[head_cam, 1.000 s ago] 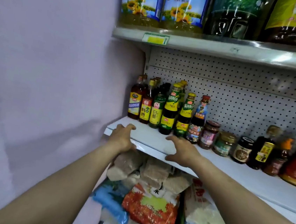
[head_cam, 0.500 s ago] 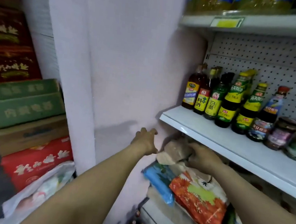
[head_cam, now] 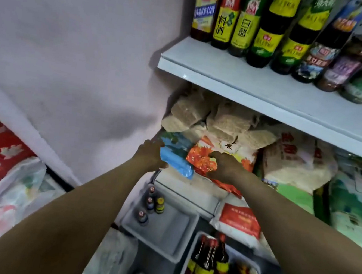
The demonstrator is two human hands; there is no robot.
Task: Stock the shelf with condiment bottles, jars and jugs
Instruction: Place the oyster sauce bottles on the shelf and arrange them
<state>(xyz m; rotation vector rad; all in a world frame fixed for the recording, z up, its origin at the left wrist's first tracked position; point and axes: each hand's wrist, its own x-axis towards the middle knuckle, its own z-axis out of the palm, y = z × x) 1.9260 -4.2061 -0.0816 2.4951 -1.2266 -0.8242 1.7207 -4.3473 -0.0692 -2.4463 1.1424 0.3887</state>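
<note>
So the bottles point(head_cam: 210, 271) that still need stocking sit in a white bin point(head_cam: 186, 264) on the floor, bottom of view, and a few small ones point(head_cam: 150, 207) stand in a grey tray point(head_cam: 165, 233) next to it. The shelf point(head_cam: 258, 89) above already has a row of bottles and jars along the back, with its front strip bare.

What's changed: a second ago both hands rested on the shelf edge. Now they've dropped below it, and the view has tilted down so the bins show up. Left hand point(head_cam: 151, 156) touches the blue bag point(head_cam: 175, 158), right hand point(head_cam: 224, 166) hovers curled over the orange bag point(head_cam: 209, 160). Neither grip has hold of anything as far as I can tell.

Looks like a reach down for the next bottle, nothing picked up yet.
</note>
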